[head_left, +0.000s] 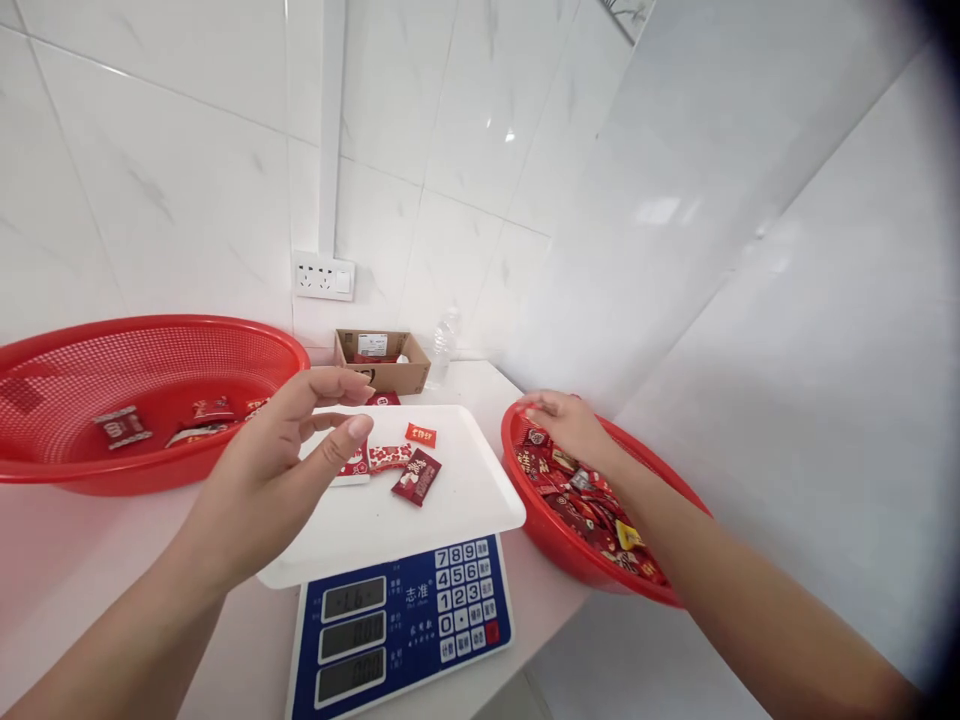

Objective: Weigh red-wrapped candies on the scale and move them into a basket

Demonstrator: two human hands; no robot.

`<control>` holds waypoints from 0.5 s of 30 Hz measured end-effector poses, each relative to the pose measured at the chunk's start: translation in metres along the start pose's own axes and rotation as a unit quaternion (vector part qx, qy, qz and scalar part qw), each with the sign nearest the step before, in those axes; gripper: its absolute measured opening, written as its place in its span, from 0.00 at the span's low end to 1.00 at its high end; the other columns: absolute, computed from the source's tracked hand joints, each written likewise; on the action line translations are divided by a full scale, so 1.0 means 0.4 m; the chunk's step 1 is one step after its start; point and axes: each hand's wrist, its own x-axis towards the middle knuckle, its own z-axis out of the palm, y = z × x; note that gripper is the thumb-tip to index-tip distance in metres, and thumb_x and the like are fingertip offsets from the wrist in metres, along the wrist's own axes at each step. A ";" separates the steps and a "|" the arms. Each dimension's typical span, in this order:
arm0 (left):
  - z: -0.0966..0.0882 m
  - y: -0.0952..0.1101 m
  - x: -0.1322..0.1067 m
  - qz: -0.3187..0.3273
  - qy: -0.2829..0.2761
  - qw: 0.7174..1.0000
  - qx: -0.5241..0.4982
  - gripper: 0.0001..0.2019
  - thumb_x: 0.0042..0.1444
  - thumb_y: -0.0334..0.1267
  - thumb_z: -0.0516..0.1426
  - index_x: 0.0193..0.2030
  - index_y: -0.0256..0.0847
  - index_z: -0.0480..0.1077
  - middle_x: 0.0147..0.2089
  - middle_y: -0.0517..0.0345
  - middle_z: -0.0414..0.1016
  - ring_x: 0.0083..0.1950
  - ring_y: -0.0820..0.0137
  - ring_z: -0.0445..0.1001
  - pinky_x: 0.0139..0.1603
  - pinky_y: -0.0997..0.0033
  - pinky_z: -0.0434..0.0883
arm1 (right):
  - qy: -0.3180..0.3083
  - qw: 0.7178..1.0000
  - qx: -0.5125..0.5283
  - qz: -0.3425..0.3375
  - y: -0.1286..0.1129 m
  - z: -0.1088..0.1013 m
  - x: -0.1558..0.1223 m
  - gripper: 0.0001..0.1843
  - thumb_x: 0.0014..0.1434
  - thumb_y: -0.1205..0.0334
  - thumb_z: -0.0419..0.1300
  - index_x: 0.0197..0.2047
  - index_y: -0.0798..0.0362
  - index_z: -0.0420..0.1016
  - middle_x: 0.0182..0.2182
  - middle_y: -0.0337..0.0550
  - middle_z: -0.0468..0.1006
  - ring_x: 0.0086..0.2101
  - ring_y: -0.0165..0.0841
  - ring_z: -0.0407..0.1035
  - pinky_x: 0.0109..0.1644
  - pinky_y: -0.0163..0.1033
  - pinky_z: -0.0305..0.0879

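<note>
My left hand (281,470) is raised above the left side of a white weighing tray (465,490), thumb and fingers apart with nothing between them. On the tray lie a dark red wrapped candy (417,477), a red-and-white patterned packet (390,457), a small orange-red candy (421,435) and a red-and-white packet (355,468) partly behind my thumb. My right hand (574,428) reaches over the near-left rim of the right red basket (536,530), fingers stretched out and slightly bent. Nothing shows in its fingers. Many wrapped candies (585,505) fill that basket.
The tray sits on a blue digital scale (412,625) with keypad and displays. At left stands another red basket (150,472) holding several packets. Behind are a cardboard box (390,378), a clear plastic bottle (444,345) and a wall socket (324,276). A wall panel borders the right side.
</note>
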 end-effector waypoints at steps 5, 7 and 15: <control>0.000 -0.001 -0.003 -0.011 -0.038 0.999 -0.022 0.12 0.55 0.45 0.57 0.45 0.47 0.67 0.51 0.53 0.71 0.51 0.59 0.72 0.42 0.64 0.75 | -0.021 0.987 0.072 -0.139 -0.211 0.089 0.045 0.12 0.60 0.68 0.52 0.43 0.47 0.75 0.40 0.35 0.78 0.43 0.33 0.71 0.50 0.41 0.66; -0.005 0.003 -0.004 0.001 -0.028 1.000 -0.006 0.11 0.55 0.45 0.57 0.45 0.47 0.67 0.50 0.54 0.71 0.51 0.60 0.71 0.44 0.64 0.75 | -0.033 0.982 0.073 -0.168 -0.265 0.145 0.064 0.14 0.62 0.69 0.50 0.45 0.48 0.74 0.42 0.36 0.78 0.44 0.33 0.71 0.50 0.41 0.65; -0.024 0.015 -0.004 0.038 0.004 0.999 0.009 0.11 0.57 0.43 0.57 0.46 0.48 0.67 0.47 0.56 0.71 0.51 0.65 0.71 0.47 0.68 0.72 | -0.150 0.955 0.001 -0.254 -0.315 0.260 0.029 0.21 0.62 0.66 0.51 0.59 0.56 0.65 0.60 0.47 0.62 0.62 0.41 0.49 0.64 0.48 0.48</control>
